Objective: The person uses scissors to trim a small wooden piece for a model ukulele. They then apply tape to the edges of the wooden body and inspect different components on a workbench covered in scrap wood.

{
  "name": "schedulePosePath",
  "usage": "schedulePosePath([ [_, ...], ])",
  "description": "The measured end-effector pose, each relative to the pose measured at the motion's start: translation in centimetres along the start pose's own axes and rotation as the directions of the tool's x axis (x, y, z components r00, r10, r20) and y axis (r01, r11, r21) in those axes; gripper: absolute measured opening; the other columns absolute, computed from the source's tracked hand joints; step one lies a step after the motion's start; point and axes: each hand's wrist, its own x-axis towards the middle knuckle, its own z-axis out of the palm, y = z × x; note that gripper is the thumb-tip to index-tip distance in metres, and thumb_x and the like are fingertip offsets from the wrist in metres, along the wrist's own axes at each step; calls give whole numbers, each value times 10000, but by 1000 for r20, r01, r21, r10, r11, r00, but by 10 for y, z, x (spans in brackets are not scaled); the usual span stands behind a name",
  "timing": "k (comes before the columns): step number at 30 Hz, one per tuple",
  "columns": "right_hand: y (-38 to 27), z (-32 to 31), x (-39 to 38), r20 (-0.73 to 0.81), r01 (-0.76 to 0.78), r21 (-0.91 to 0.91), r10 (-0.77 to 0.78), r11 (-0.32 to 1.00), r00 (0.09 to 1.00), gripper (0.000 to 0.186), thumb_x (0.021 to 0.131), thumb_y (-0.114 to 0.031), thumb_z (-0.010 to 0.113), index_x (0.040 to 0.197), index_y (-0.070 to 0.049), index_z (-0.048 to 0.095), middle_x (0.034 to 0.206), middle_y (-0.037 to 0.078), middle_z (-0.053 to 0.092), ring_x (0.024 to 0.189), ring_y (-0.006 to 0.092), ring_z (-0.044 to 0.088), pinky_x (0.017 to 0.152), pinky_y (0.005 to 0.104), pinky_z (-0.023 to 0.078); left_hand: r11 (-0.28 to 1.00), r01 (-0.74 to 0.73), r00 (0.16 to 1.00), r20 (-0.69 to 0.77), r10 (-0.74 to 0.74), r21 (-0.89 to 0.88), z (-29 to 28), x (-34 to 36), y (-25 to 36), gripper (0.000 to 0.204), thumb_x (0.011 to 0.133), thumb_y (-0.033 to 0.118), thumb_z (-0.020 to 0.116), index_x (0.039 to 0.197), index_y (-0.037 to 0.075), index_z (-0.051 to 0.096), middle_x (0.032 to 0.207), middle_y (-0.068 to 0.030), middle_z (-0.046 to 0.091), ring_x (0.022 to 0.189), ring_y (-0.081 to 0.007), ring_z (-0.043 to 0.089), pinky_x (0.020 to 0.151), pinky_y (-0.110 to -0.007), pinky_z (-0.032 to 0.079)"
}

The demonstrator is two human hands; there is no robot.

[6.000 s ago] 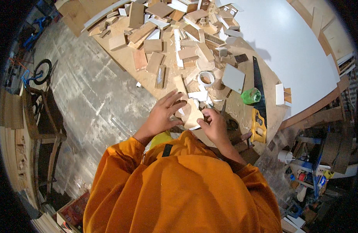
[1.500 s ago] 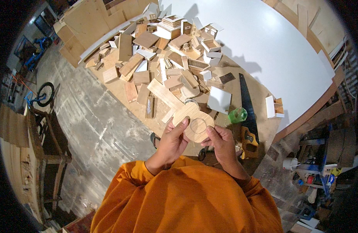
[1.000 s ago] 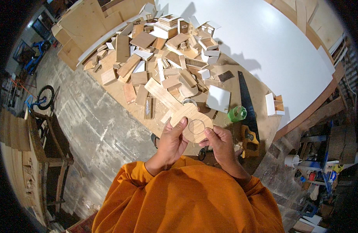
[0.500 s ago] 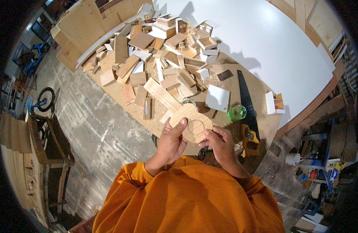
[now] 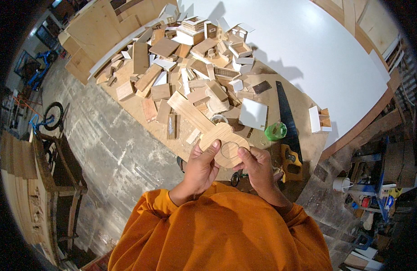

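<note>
Between my two hands is a flat, guitar-shaped wooden cutout (image 5: 219,134), its rounded body toward me and its long straight neck pointing up and left over the scrap pile. A circle is drawn on the body. My left hand (image 5: 200,168) grips the body's left edge, thumb on top and fingers underneath. With thumb and fingertips my right hand (image 5: 257,168) pinches the right edge near the circle. The fingers under the piece are mostly hidden. Just beyond its body, partly covered, lies a pale ring-shaped roll (image 5: 219,119).
A heap of wood offcuts (image 5: 163,48) covers the far left of the worktable. To the right lie a handsaw (image 5: 289,122), a green container (image 5: 275,131) and a small white-sided box (image 5: 320,119). A large white panel (image 5: 317,49) spans the far right. A blue bicycle (image 5: 48,118) stands at left.
The guitar-shaped cutout has shifted slightly down and right, tilting a little in my hands. Both hands keep their grip. The things on the table have stayed put.
</note>
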Motion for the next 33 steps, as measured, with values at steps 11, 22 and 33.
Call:
schedulePosePath([
  [11, 0, 0, -1, 17, 2, 28, -2, 1000, 1000, 301, 937, -214, 550, 999, 65, 645, 852, 114, 674, 701, 146, 653, 594, 270, 575, 1000, 7, 1000, -2, -7, 2, 1, -1, 1, 297, 957, 139, 505, 1222, 6, 490, 1162, -106, 595, 1053, -208, 596, 901, -336, 504],
  [22, -12, -7, 1, 72, 303, -482, -308, 822, 949, 217, 839, -136, 620, 1003, -2, 663, 904, 108, 676, 742, 187, 658, 630, 325, 537, 1000, -11, 999, 49, 10, 18, -7, 9, 3, 473, 930, 94, 522, 1367, 54, 347, 1310, -81, 495, 1188, -210, 500, 978, -361, 429],
  [33, -12, -12, -1, 424, 650, -758, -721, 49, 548, 362, 714, -34, 697, 1043, -184, 676, 1146, 46, 588, 1016, 257, 533, 859, 406, 454, 960, 128, 959, 279, -55, -250, -13, 6, 13, 665, 866, 147, 514, 1459, 105, 217, 1492, -128, 262, 1346, -320, 314, 1096, -434, 295],
])
